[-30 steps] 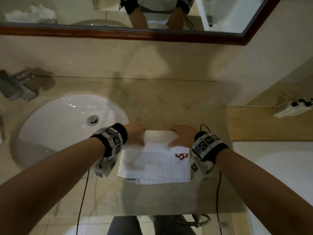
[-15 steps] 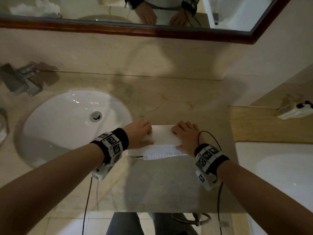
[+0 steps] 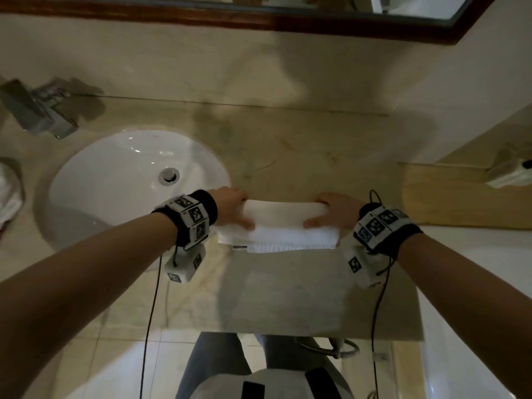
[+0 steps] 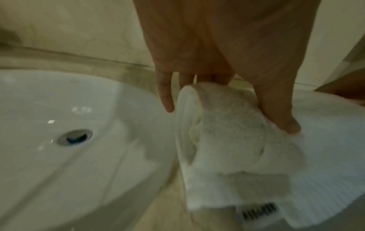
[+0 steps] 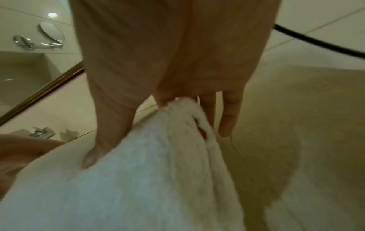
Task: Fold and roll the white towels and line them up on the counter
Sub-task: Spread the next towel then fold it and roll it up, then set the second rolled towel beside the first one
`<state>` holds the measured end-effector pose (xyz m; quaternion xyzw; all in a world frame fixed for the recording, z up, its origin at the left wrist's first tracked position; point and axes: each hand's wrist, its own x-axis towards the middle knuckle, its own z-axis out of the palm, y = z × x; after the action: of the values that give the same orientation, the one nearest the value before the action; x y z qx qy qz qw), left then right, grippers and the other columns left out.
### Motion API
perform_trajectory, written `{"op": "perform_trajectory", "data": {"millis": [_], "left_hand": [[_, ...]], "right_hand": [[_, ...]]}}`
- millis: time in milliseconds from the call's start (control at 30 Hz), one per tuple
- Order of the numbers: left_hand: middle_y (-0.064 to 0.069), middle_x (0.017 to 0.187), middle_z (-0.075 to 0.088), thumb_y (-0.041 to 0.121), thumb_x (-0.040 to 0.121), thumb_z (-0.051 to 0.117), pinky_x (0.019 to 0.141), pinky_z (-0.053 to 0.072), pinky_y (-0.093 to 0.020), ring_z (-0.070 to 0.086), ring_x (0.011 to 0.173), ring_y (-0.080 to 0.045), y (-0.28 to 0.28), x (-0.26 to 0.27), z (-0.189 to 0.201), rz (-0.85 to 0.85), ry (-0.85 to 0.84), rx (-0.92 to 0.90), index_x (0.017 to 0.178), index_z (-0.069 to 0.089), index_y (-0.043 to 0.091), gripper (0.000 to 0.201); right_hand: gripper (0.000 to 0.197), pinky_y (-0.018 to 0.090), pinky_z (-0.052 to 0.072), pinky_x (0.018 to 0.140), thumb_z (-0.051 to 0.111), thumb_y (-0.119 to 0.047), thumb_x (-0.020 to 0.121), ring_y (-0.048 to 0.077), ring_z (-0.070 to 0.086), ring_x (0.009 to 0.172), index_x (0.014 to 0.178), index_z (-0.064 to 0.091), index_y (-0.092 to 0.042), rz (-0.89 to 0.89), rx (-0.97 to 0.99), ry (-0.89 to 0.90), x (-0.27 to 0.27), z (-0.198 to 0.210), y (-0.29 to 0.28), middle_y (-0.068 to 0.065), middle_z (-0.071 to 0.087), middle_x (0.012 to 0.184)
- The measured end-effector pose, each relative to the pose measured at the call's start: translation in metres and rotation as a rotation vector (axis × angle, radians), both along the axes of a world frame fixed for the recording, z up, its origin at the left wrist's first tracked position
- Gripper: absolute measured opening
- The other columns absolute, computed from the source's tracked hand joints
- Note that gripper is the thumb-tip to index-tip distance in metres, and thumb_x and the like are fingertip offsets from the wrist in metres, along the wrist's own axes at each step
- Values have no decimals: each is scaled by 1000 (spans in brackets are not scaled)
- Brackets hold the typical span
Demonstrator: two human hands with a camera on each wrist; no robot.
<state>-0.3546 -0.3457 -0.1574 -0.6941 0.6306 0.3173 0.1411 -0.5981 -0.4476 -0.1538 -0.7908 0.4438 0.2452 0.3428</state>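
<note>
A white towel [image 3: 280, 223] lies on the beige counter [image 3: 288, 298] just right of the sink, rolled up into a thick roll with a short flat flap and its label toward me. My left hand [image 3: 230, 207] grips the roll's left end, the thumb [image 4: 284, 121] on the near side and the fingers [image 4: 166, 100] over the far side. The right hand [image 3: 334, 210] grips the right end the same way, thumb [image 5: 92, 156] pressed into the towel [image 5: 138, 171]. A bit of red embroidery shows inside the roll's right end.
The white sink [image 3: 115, 182] with its drain is close on the left, the faucet [image 3: 37, 110] behind it. More white cloth [image 3: 8, 191] sits at the far left edge. A wooden ledge [image 3: 446, 197] with a white device [image 3: 509, 174] lies to the right. The mirror frame [image 3: 259, 23] runs above.
Both hands have rolled the towel away from me: the flat folded part shrank to a short flap, the red logo went into the roll, and the roll grew thicker.
</note>
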Motion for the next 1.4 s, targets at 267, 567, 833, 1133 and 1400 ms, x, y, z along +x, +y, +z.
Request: {"op": "perform_trajectory", "data": {"millis": [267, 567, 833, 1133, 1400], "left_hand": [[-5, 125, 52, 48, 80, 66, 94, 41, -33, 51, 112, -24, 14, 4, 7, -29, 132, 36, 127, 47, 17, 59], [-9, 98, 61, 40, 59, 80, 63, 52, -36, 60, 80, -30, 27, -1, 3, -278, -10, -338, 105, 47, 16, 61], [-7, 132, 41, 70, 74, 49, 93, 45, -35, 46, 112, -26, 39, -6, 6, -308, -8, -195, 118, 44, 10, 74], [-5, 116, 53, 55, 65, 73, 90, 47, -36, 50, 108, -25, 35, -6, 3, -54, 77, -53, 127, 35, 25, 79], [-1, 115, 58, 47, 65, 78, 90, 44, -35, 52, 104, -23, 63, 114, 74, 258, 91, -371, 121, 52, 24, 66]], "right_hand": [[65, 33, 45, 84, 69, -44, 79, 22, 53, 102, 131, 41, -17, 0, 79, -71, -13, 0, 13, 6, 52, 124], [50, 38, 41, 76, 74, -30, 69, 31, 49, 96, 108, 50, -10, 194, -451, -217, -12, -1, 30, 9, 51, 110], [62, 34, 33, 81, 72, -43, 59, 30, 44, 104, 106, 38, -20, 147, -399, -256, -22, -11, 44, 5, 45, 115], [69, 36, 41, 98, 70, -55, 67, 20, 57, 107, 125, 47, -27, 273, -226, -48, 0, 1, 20, -3, 59, 120], [63, 35, 46, 87, 66, -52, 66, 25, 61, 100, 120, 51, -22, 395, -515, -314, 135, 60, -2, 0, 62, 112]]}}
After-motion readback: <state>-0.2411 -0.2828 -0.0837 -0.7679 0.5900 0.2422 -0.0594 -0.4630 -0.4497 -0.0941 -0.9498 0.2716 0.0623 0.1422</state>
